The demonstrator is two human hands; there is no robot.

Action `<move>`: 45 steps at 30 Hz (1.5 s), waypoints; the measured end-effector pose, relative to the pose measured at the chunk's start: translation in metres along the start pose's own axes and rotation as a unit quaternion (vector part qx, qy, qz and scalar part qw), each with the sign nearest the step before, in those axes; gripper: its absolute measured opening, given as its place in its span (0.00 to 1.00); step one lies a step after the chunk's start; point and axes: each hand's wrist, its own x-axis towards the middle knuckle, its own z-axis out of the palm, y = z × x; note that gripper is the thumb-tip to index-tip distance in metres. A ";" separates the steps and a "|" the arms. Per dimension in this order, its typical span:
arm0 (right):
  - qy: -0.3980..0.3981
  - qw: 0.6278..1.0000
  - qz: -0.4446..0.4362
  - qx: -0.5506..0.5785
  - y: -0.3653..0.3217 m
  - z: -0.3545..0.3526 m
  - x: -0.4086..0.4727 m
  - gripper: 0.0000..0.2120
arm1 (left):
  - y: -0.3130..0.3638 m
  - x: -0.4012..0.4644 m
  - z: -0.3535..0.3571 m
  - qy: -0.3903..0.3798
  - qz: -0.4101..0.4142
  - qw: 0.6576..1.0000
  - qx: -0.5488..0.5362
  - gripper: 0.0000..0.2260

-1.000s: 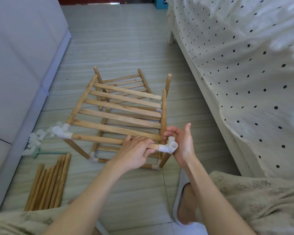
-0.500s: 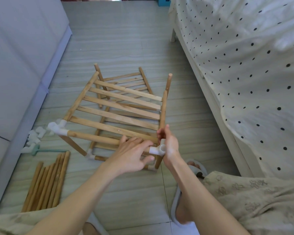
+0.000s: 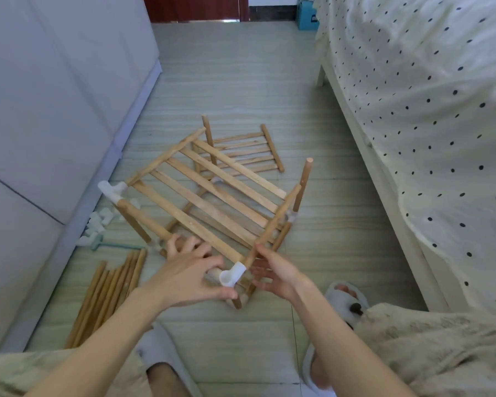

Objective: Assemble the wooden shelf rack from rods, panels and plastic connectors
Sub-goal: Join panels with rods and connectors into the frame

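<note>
On the pale tiled floor [image 3: 241,81] near the bed's edge, the left hand [image 3: 189,270] clamped the half-built wooden slatted rack's [image 3: 212,193] front rod, apparently to steady it, while the right hand [image 3: 275,275], fingers spread, hovered beside the white plastic corner connector [image 3: 232,277], gripping nothing.

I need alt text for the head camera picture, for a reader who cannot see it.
Two bare hands work at the near corner of a half-built wooden rack on the floor: the left hand grips a rod beside a white connector, the right hand is open beside it. Spare rods lie at left.
</note>
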 end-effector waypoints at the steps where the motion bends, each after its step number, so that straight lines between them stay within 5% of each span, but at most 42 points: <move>1: -0.012 1.000 0.011 0.007 0.001 0.007 0.002 0.11 | 0.002 -0.007 0.002 0.012 -0.027 1.000 0.000 0.37; 5: -0.037 0.995 0.049 0.075 0.003 0.035 0.005 0.08 | 0.014 -0.028 0.020 0.121 -0.189 0.974 -0.042 0.26; 8: -0.040 0.994 0.044 0.093 -0.001 0.054 0.004 0.06 | 0.008 -0.037 0.029 0.176 -0.277 0.920 -0.214 0.43; 10: -0.054 0.992 0.048 0.100 -0.001 0.065 0.004 0.03 | 0.002 -0.043 0.029 0.186 -0.316 0.849 -0.381 0.51; 12: -0.069 0.990 0.053 0.110 0.001 0.073 0.006 0.03 | 0.000 -0.047 0.033 0.214 -0.296 0.776 -0.514 0.46; 18: -0.081 0.985 0.054 0.142 0.006 0.082 0.007 0.02 | 0.003 -0.038 0.054 0.273 -0.253 0.686 -0.625 0.23; 26: -0.088 0.977 0.035 0.191 0.004 0.078 0.003 0.02 | 0.007 -0.018 0.057 0.290 -0.238 0.671 -0.640 0.09; 31: -0.073 0.979 -0.012 0.189 0.004 0.069 0.001 0.09 | 0.018 -0.005 0.057 0.294 -0.252 0.657 -0.647 0.10; 38: -0.027 0.994 -0.041 0.095 0.009 0.070 -0.004 0.02 | 0.008 -0.009 0.056 0.249 -0.239 0.656 -0.671 0.16; 45: 0.027 0.992 -0.009 0.123 0.018 0.077 -0.013 0.02 | -0.027 -0.018 0.046 0.190 -0.206 0.676 -0.682 0.07</move>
